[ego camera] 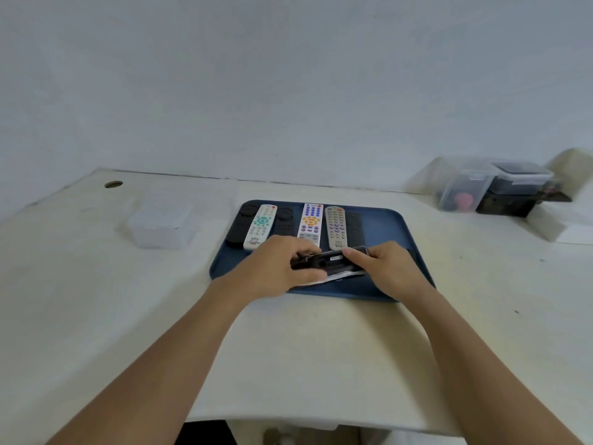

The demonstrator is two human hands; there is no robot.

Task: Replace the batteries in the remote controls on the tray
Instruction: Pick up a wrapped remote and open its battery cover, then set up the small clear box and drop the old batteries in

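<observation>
While both hands, left hand and right hand, clamp their fingers on a black remote control above the blue plastic tray, six more remotes line its far edge, and clear lidded boxes flank it on the pale desk.

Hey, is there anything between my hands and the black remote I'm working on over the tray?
Nothing visible. Both the left hand and the right hand already grip the black remote directly, one at each end, above the near part of the blue tray. The other remotes lie farther back in a row, clear of your hands.
</observation>
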